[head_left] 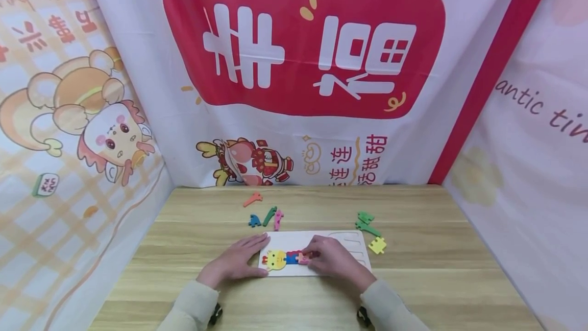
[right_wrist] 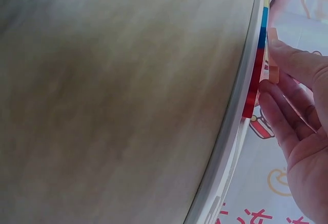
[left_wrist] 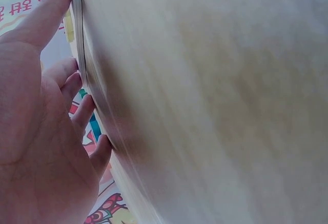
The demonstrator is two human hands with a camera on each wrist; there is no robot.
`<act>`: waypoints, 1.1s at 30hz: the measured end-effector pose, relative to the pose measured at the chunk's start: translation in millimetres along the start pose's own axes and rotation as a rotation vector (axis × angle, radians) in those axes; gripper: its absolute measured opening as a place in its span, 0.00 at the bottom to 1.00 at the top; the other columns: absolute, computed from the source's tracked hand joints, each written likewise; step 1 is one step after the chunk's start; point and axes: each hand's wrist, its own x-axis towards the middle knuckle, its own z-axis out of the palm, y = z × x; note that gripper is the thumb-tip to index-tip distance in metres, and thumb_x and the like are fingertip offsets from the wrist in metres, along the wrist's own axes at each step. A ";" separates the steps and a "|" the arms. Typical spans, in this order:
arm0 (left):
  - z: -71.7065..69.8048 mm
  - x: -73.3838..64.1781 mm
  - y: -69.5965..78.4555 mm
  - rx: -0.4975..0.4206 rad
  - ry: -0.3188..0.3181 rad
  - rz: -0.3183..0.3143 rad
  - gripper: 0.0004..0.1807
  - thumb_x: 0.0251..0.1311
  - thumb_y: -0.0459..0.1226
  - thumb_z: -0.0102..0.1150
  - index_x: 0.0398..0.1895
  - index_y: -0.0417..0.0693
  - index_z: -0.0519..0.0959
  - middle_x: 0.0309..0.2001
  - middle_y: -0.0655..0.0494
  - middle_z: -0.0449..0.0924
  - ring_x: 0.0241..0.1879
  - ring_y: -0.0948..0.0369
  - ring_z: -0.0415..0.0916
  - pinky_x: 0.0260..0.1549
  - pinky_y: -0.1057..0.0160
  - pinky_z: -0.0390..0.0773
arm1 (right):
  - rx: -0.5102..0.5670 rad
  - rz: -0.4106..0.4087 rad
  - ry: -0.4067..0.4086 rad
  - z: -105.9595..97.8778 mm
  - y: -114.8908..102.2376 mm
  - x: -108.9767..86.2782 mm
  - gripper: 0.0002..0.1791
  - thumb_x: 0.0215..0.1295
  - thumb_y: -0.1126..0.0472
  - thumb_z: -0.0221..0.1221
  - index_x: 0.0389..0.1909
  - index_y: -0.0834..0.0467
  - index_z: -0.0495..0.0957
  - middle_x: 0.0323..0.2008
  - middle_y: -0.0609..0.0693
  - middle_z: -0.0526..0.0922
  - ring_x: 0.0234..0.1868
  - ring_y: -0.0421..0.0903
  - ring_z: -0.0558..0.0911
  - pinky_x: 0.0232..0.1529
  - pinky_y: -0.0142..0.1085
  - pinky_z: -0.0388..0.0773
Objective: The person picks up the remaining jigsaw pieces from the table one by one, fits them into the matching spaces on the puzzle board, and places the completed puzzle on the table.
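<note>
A white puzzle board [head_left: 287, 239] lies on the table in front of me. At its left end sits a yellow giraffe-head piece [head_left: 276, 260], followed by a blue piece [head_left: 292, 258] and a red piece [right_wrist: 254, 88]. My left hand [head_left: 239, 259] rests at the board's left end, fingers spread, the thumb by the near edge. Over the middle of the board, my right hand [head_left: 332, 257] pinches an orange puzzle piece [right_wrist: 273, 74] between thumb and fingers. That piece stands just above the red one in the right wrist view; the hand partly hides it in the head view.
Beyond the board's left half lie an orange piece [head_left: 252, 198], a blue piece [head_left: 254, 220], a dark green piece [head_left: 269, 216] and a pink piece [head_left: 278, 219]. Green pieces [head_left: 367, 227] and a yellow piece [head_left: 377, 245] lie around its far right corner. Printed cloths surround the table [head_left: 413, 280].
</note>
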 end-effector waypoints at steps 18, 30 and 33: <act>0.5 0.5 -2.1 0.009 0.006 0.005 0.53 0.60 0.68 0.62 0.83 0.58 0.56 0.84 0.56 0.52 0.82 0.44 0.49 0.78 0.36 0.55 | -0.032 -0.006 -0.001 2.0 1.8 2.1 0.16 0.60 0.58 0.74 0.50 0.45 0.89 0.40 0.35 0.84 0.39 0.31 0.77 0.44 0.28 0.81; 0.4 0.4 -1.5 0.007 0.008 0.007 0.53 0.60 0.68 0.62 0.83 0.58 0.56 0.84 0.56 0.52 0.82 0.44 0.49 0.78 0.35 0.54 | -0.027 -0.035 0.012 1.0 1.2 2.3 0.12 0.59 0.58 0.75 0.45 0.47 0.91 0.38 0.38 0.86 0.38 0.32 0.79 0.44 0.28 0.82; 0.3 0.6 -1.5 0.011 0.008 0.009 0.53 0.60 0.68 0.62 0.83 0.58 0.56 0.84 0.55 0.51 0.82 0.43 0.49 0.78 0.35 0.54 | -0.028 -0.023 0.009 1.4 1.0 2.6 0.12 0.59 0.58 0.76 0.44 0.46 0.91 0.38 0.37 0.86 0.38 0.32 0.78 0.43 0.28 0.82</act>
